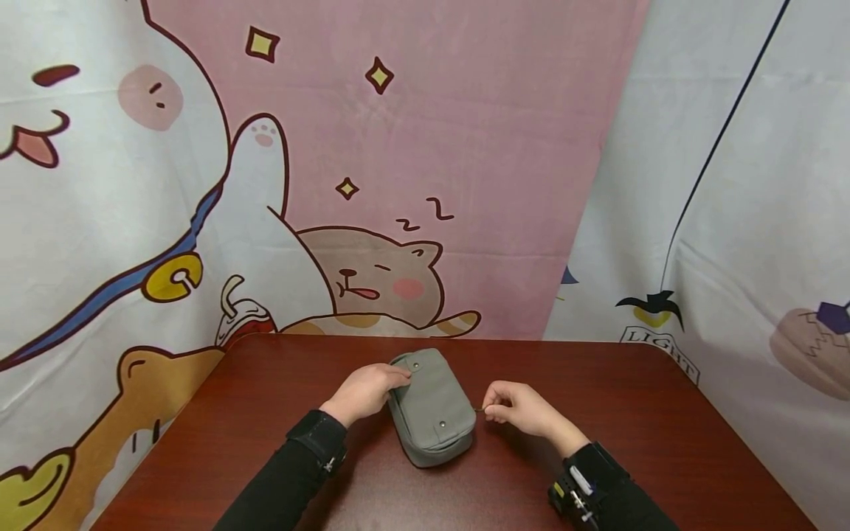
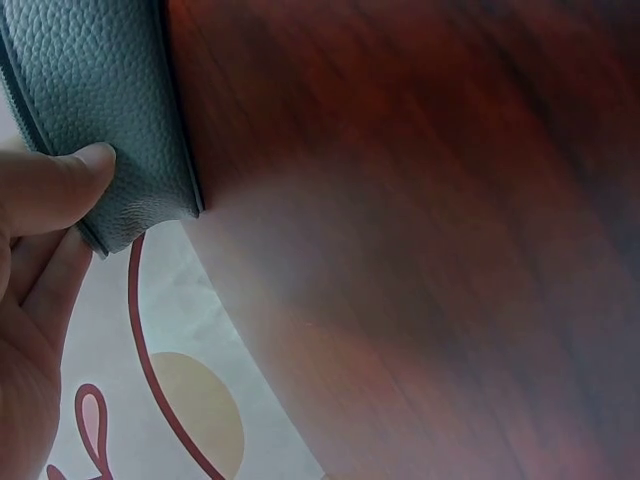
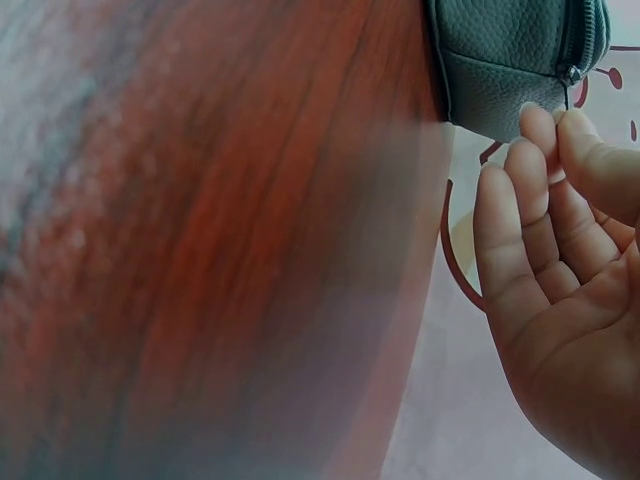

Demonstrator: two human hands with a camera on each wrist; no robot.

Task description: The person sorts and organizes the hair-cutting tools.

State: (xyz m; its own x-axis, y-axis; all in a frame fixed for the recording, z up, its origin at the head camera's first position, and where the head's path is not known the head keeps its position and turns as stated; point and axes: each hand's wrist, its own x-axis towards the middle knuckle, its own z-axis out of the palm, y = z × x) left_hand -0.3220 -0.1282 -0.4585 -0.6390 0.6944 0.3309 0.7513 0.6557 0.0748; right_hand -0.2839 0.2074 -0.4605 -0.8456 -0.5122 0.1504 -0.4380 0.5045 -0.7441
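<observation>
A grey-green, pebbled leather zip pouch (image 1: 433,398) lies at a slant on the table in the head view, two small metal studs on its top face. At its far left edge my left hand (image 1: 367,393) grips it; the left wrist view shows the thumb (image 2: 75,180) pressed on the pouch's side wall, with the other fingers partly hidden behind it. Off the pouch's right side, my right hand (image 1: 523,409) pinches the thin zipper pull (image 1: 479,410) between thumb and forefinger. The zipper slider (image 3: 570,74) sits near a corner of the pouch in the right wrist view.
The pouch rests on a dark red wooden table (image 1: 279,472) with rounded far corners. Behind the table hangs a cloth backdrop (image 1: 478,147) printed with cartoon animals. A dark band with a device (image 1: 574,498) is on the right wrist.
</observation>
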